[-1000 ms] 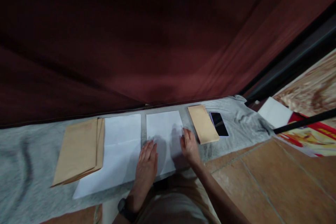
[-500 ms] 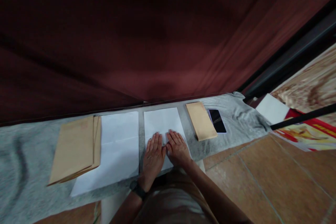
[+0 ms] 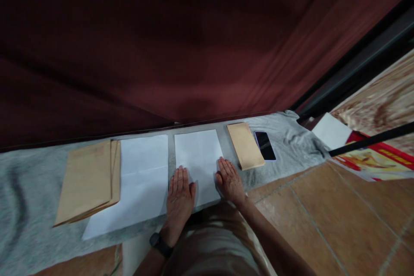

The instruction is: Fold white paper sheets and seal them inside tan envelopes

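Grey cloth [image 3: 293, 144], hands [image 3: 179, 197] flat, touching paper [image 3: 199, 151]

The paper [image 3: 198, 148] is white, plain and rectangular. It lies flat at 6 o'clock of the view; its far edge faces 12 o'clock, its near edge 6 o'clock.
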Demonstrator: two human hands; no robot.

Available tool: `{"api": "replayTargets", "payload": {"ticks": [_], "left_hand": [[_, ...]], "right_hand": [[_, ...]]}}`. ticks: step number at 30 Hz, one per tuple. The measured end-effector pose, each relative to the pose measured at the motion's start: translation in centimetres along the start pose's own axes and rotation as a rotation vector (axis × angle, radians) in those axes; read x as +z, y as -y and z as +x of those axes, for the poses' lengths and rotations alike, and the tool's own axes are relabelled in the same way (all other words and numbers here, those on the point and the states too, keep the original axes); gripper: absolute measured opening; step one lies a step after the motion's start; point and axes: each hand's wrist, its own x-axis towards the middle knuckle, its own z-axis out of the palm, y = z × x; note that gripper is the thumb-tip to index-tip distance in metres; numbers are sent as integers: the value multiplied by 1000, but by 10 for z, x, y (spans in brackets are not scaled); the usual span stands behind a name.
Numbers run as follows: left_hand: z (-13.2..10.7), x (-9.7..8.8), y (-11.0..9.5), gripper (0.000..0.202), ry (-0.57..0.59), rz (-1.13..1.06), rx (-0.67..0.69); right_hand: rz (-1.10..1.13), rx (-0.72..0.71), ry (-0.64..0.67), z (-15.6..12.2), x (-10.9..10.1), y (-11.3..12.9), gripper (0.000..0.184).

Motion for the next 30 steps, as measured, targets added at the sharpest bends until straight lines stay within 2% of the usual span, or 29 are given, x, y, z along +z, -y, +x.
{"api": "replayTargets", "payload": {"ticks": [5,11,15,21,30], "left_hand": [[-5,-7,-10,64,26,14,16],[-17,-5,-26,68,109,-69,282],[-25,-4,-22,72,131,7,321],[-31,-15,-12,70,180,77,244],[-46,-24,6,75,155,86,224]], "right_hand": [[3,40,-10,-5,-5,1,56],[121,-171,120,-11,-7,43,57],[135,-159,160,-18,-5,56,54],[76,-118,125,-25,-14,39,53],[21,-68,81,-37,-29,6,55]]}}
